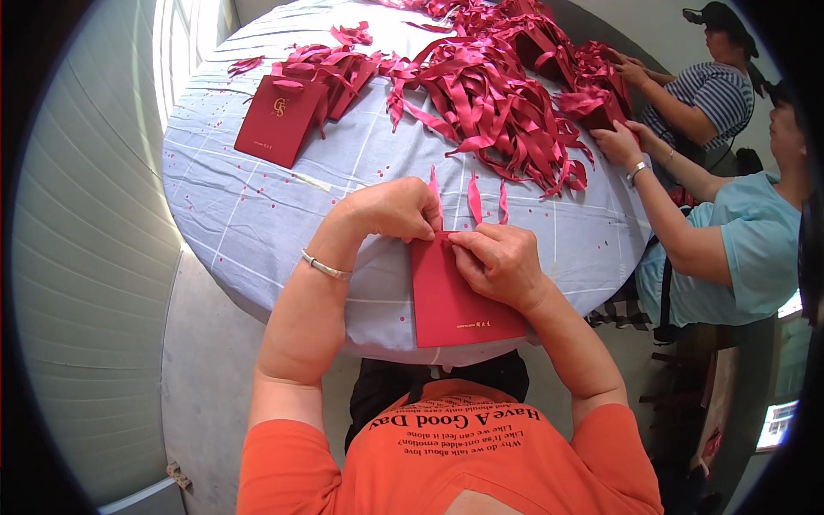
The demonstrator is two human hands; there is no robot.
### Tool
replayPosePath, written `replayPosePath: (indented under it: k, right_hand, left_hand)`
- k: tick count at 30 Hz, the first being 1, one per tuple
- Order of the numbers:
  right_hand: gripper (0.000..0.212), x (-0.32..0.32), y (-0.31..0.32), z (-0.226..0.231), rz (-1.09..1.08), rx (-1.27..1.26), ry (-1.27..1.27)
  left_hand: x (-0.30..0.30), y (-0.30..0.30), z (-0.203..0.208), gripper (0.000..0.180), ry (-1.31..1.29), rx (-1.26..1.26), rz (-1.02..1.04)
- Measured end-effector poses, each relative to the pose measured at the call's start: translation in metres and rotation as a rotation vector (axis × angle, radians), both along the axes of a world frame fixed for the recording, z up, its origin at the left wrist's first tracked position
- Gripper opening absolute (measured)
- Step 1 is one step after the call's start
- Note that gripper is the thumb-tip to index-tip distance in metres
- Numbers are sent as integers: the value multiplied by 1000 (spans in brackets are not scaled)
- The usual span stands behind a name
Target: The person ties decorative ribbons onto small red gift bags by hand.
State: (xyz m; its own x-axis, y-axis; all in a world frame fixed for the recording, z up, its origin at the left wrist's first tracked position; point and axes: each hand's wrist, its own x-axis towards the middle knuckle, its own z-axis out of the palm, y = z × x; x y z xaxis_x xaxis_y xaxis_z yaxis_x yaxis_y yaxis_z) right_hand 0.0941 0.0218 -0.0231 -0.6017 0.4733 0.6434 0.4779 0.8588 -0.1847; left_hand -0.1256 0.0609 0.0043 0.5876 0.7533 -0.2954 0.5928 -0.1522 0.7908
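Observation:
A flat red paper gift bag (459, 313) lies in front of me at the near edge of the table, its top edge away from me. My left hand (399, 209) is closed in a pinch at the bag's upper left corner, where a pink-red ribbon (434, 190) sticks up past the fingers. Thumb and fingers of my right hand (502, 262) are pinched on the bag's top edge, close beside the left. Beyond the right hand, more ribbon ends (475, 199) stand up. The fingertips partly hide the ribbon holes.
A round table with a pale blue checked cloth (249, 249) carries a heap of red ribbons (489, 103). Red bags (279, 120) with ribbon handles lie at the far left. Tiny red dots are scattered about. At right, two people handle red bags; one person's hand (618, 144) is near.

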Motion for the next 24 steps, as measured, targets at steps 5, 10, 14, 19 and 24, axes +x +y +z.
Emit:
replayPosePath:
  k: [5, 10, 14, 19, 24]
  right_hand:
    - [10, 0, 0, -1, 0, 21, -33]
    - [10, -3, -2, 2, 8, 59, -60]
    - [9, -3, -1, 0, 23, 76, -72]
    - [8, -8, -1, 1, 18, 96, -165]
    - [12, -15, 1, 2, -31, 15, -166]
  left_hand:
    - [1, 1, -1, 15, 12, 2, 5]
    - [1, -1, -1, 15, 19, 18, 23]
    - [4, -1, 0, 15, 39, 25, 15]
    - [5, 1, -9, 11, -13, 34, 28]
    - [2, 3, -11, 14, -36, 29, 27]
